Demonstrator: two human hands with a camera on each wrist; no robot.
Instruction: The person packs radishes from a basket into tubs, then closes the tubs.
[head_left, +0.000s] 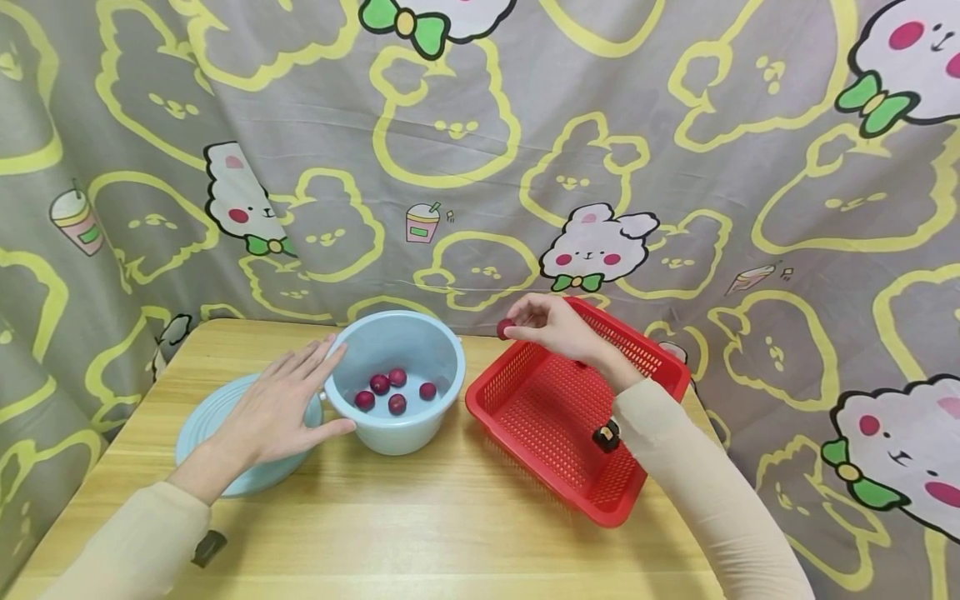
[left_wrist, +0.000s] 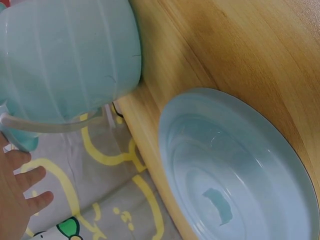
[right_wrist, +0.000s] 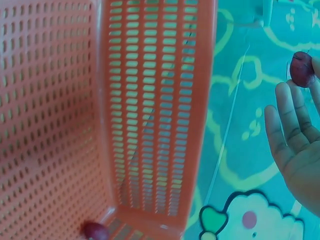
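Note:
My right hand pinches a small dark red plum between thumb and fingertips, above the far left rim of the red perforated basket. In the right wrist view, another plum lies in a corner of that basket. My left hand is open, fingers spread, its fingertips at the left rim of a light blue bucket. Several plums lie apart or side by side on the bucket's floor. The left wrist view shows the bucket's pale handle hanging along its side.
A round light blue lid lies on the wooden table left of the bucket, partly under my left hand and forearm. A grey patterned curtain hangs right behind the table's far edge. The basket stands at the table's right side.

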